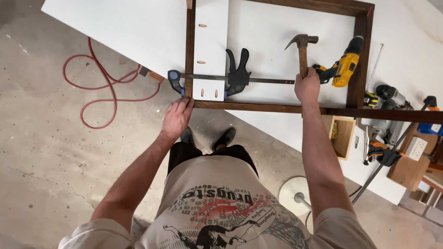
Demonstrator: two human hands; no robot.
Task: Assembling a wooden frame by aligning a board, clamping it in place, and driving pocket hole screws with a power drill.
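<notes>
The right hand is closed around the handle of a claw hammer, whose head stands above the white worktop inside the dark wooden frame. The left hand lies flat, fingers together, against the frame's near left corner, just below the bar clamp gripping a white panel. A yellow drill lies near the hammer.

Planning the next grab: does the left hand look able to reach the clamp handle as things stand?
Probably yes. The left hand rests at the frame corner, empty, and nothing lies between it and the clamp handle just beyond.
</notes>
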